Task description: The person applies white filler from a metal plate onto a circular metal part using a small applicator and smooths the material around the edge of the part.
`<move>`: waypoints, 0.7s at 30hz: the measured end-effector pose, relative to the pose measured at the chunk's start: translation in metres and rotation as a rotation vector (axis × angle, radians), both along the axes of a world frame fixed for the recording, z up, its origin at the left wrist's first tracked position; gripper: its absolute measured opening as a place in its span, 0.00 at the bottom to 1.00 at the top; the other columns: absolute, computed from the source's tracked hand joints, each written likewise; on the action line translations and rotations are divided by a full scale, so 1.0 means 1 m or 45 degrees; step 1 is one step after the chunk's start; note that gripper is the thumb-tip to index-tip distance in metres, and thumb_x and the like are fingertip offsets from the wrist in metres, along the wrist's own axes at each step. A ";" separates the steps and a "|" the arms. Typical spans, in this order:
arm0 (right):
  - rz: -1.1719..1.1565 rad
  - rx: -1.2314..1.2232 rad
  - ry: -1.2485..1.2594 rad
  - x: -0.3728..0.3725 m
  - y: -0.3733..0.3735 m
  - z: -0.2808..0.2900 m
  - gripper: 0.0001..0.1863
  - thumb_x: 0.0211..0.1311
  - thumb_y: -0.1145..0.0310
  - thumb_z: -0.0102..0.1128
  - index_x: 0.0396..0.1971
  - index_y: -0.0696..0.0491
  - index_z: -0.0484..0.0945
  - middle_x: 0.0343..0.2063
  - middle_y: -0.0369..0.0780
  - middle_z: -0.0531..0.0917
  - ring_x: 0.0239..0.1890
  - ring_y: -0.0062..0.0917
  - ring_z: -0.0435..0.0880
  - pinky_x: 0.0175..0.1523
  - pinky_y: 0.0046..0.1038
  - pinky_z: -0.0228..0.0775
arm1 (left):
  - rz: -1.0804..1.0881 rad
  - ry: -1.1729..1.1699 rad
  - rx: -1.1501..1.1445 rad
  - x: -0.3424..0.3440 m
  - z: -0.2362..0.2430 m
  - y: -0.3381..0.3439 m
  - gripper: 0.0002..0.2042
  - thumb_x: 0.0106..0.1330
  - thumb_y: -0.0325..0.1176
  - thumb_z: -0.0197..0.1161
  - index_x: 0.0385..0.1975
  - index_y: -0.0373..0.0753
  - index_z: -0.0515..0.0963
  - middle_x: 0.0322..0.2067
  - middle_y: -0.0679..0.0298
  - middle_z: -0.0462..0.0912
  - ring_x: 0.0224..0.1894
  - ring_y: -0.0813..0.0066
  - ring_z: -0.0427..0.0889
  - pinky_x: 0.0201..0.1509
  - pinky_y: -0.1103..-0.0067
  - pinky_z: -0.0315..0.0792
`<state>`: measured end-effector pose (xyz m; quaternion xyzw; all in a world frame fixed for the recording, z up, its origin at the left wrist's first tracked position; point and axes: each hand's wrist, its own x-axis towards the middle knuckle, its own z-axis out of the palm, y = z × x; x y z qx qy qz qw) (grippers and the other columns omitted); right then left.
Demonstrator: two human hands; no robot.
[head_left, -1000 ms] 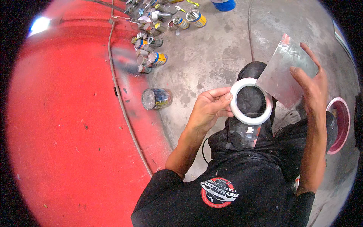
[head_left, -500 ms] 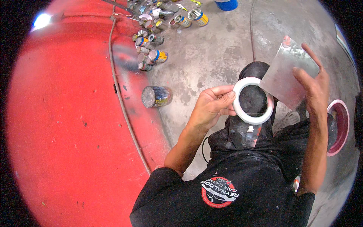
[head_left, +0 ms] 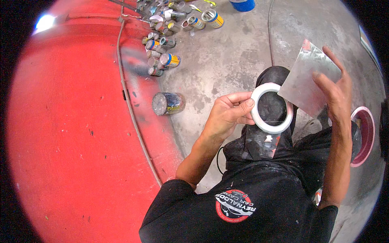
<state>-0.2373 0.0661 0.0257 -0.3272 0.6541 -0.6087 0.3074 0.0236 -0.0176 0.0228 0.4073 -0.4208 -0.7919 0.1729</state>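
A glossy white ring (head_left: 261, 126) is pinched at its left edge between the thumb and fingers of my left hand (head_left: 231, 111). Through its middle I see dark trouser cloth. My right hand (head_left: 338, 91) grips a flat grey rectangular sheet (head_left: 304, 83) with reddish smudges, thumb on its face and fingers along its far edge. The sheet's lower left corner comes close to the ring's upper right rim; whether they touch, I cannot tell. Just below the ring, a clear-looking piece with white and red marks (head_left: 268, 143) shows over my dark trousers.
A red painted wall (head_left: 73, 133) fills the left, with a cable (head_left: 135, 117) running along it. Several paint cans (head_left: 170, 60) crowd the wall's foot, and one stained can (head_left: 168, 103) lies nearer. A blue container (head_left: 243, 5) stands far off; a pink-red round rim (head_left: 366, 137) is at right.
Both hands hold almost still. The ring and the sheet keep nearly the same places, with only a tiny shift.
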 end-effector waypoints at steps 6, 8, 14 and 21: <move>-0.015 0.030 0.030 0.002 0.000 0.003 0.33 0.46 0.72 0.60 0.57 0.62 0.69 0.35 0.42 0.82 0.35 0.23 0.81 0.44 0.25 0.73 | -0.002 0.010 0.004 -0.002 0.004 0.001 0.17 0.64 0.32 0.61 0.50 0.29 0.74 0.33 0.58 0.83 0.29 0.76 0.84 0.32 0.82 0.82; -0.021 0.025 0.087 -0.001 0.002 -0.001 0.33 0.46 0.72 0.60 0.57 0.62 0.69 0.35 0.42 0.82 0.35 0.23 0.81 0.44 0.25 0.73 | -0.005 0.010 -0.001 -0.002 0.002 0.001 0.17 0.64 0.32 0.61 0.50 0.29 0.74 0.33 0.58 0.83 0.29 0.76 0.84 0.32 0.82 0.82; -0.045 0.050 0.096 0.002 0.000 0.004 0.32 0.45 0.72 0.60 0.56 0.62 0.70 0.35 0.43 0.82 0.35 0.23 0.81 0.44 0.25 0.73 | -0.005 0.014 0.001 -0.003 0.004 0.002 0.17 0.64 0.31 0.60 0.50 0.28 0.74 0.33 0.58 0.83 0.29 0.76 0.83 0.32 0.82 0.82; -0.045 0.040 0.077 0.000 0.001 0.003 0.32 0.45 0.72 0.60 0.56 0.61 0.70 0.35 0.42 0.82 0.35 0.23 0.80 0.44 0.24 0.73 | -0.004 0.005 -0.006 -0.003 0.002 0.002 0.17 0.64 0.31 0.60 0.50 0.28 0.74 0.33 0.58 0.83 0.29 0.77 0.83 0.32 0.82 0.82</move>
